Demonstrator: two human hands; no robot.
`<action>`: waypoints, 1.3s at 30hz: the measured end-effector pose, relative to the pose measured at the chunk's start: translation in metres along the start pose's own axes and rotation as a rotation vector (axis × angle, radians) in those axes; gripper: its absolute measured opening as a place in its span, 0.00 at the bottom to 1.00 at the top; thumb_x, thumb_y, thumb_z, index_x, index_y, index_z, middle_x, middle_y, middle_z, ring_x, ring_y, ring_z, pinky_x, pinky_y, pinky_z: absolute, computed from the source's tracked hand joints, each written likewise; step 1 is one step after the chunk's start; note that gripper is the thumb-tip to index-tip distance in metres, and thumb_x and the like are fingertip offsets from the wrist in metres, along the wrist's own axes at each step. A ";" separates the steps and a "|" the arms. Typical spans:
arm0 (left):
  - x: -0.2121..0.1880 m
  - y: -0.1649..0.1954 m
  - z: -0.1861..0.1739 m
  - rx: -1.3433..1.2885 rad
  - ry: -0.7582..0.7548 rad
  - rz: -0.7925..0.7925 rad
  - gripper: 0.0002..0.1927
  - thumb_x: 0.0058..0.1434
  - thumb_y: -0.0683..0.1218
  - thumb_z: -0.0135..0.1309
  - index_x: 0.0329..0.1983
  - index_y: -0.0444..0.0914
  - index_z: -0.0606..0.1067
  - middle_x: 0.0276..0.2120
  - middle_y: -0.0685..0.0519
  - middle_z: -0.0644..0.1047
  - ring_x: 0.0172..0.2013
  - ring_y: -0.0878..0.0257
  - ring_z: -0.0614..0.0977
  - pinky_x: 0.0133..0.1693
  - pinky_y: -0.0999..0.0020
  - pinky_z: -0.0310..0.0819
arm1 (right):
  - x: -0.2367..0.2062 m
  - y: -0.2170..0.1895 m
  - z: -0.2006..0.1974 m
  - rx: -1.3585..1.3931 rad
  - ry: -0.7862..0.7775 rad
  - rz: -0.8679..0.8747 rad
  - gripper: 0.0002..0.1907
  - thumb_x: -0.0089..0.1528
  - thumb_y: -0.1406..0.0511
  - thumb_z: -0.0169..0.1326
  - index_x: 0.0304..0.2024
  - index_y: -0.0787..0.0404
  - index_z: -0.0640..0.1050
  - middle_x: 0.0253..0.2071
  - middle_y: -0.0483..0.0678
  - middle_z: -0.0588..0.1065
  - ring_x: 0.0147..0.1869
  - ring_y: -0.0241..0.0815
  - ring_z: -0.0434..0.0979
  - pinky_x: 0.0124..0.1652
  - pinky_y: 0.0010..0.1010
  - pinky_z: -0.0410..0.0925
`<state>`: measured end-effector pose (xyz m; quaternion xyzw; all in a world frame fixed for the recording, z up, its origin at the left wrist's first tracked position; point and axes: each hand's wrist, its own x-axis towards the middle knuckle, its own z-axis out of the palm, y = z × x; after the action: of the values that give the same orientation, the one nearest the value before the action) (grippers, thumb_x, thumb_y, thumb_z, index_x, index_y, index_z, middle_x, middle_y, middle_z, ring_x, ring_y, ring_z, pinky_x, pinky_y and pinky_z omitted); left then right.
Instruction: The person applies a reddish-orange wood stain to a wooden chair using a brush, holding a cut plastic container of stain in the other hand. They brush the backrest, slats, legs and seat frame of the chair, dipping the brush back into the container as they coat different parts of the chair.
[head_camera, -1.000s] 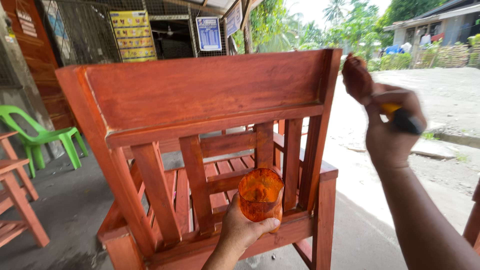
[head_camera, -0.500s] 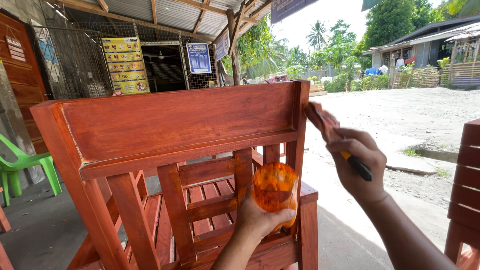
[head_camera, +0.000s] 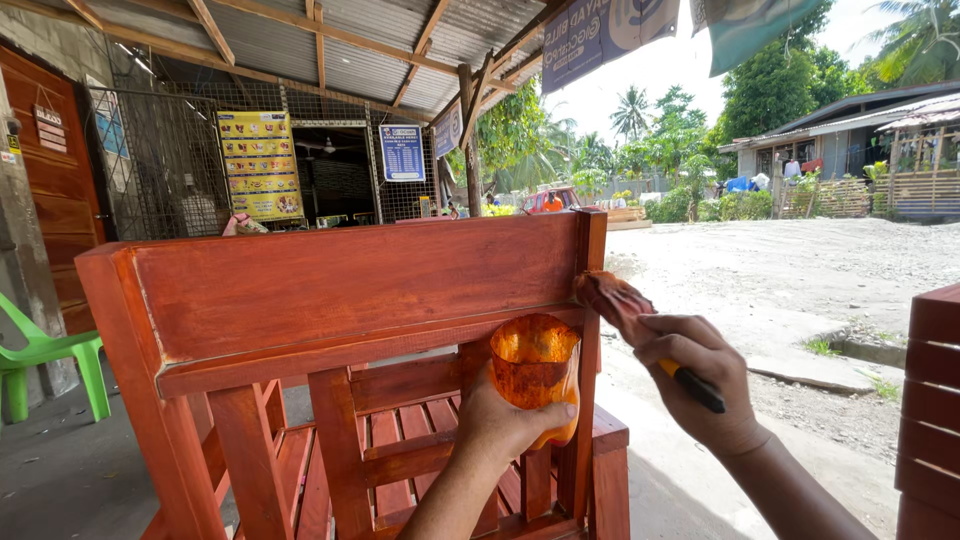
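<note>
Forearms cut off at the lower edge. Left hand (head_camera: 505, 425) wrapped around one stained, cut-off orange plastic cup (head_camera: 535, 368), held against the back slats; contents hard to make out. Right hand (head_camera: 700, 385) clenched on one paintbrush (head_camera: 640, 325), bristles touching the right post of the reddish-brown wooden chair (head_camera: 350, 290). Right edge: another slatted wooden piece (head_camera: 932, 400), cropped. Far left: one green plastic chair (head_camera: 50, 365), partly hidden.

We count one red-stained wooden chair (head_camera: 350, 290), one orange cup (head_camera: 533, 362), one brush (head_camera: 615, 302) and two hands, our left hand (head_camera: 505, 425) and right hand (head_camera: 700, 385); one green plastic chair (head_camera: 45, 360) and two posters (head_camera: 260, 165) complete the tally.
</note>
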<state>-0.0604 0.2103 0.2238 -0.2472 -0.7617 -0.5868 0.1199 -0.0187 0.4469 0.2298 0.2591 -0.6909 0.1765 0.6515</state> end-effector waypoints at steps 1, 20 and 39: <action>0.002 0.002 0.000 -0.042 -0.013 0.008 0.45 0.39 0.50 0.74 0.61 0.43 0.67 0.54 0.51 0.78 0.55 0.60 0.81 0.58 0.59 0.78 | 0.006 -0.001 -0.006 -0.028 0.057 0.006 0.07 0.57 0.70 0.65 0.32 0.54 0.80 0.48 0.44 0.79 0.52 0.42 0.82 0.50 0.27 0.77; -0.012 0.000 -0.034 -0.080 0.023 0.034 0.45 0.34 0.48 0.75 0.59 0.41 0.70 0.52 0.53 0.81 0.53 0.61 0.84 0.56 0.62 0.79 | 0.002 -0.014 0.006 -0.114 0.078 0.019 0.06 0.54 0.68 0.65 0.29 0.53 0.79 0.46 0.43 0.80 0.51 0.38 0.80 0.49 0.29 0.75; -0.037 -0.048 -0.050 -0.163 0.002 -0.052 0.45 0.34 0.48 0.73 0.59 0.43 0.69 0.51 0.53 0.81 0.53 0.59 0.84 0.56 0.60 0.79 | -0.105 -0.029 0.064 -0.108 0.075 0.193 0.08 0.51 0.71 0.63 0.29 0.55 0.77 0.47 0.47 0.79 0.53 0.47 0.80 0.49 0.34 0.73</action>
<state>-0.0593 0.1448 0.1806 -0.2358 -0.7175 -0.6499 0.0850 -0.0516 0.4001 0.1177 0.1493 -0.6963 0.2104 0.6698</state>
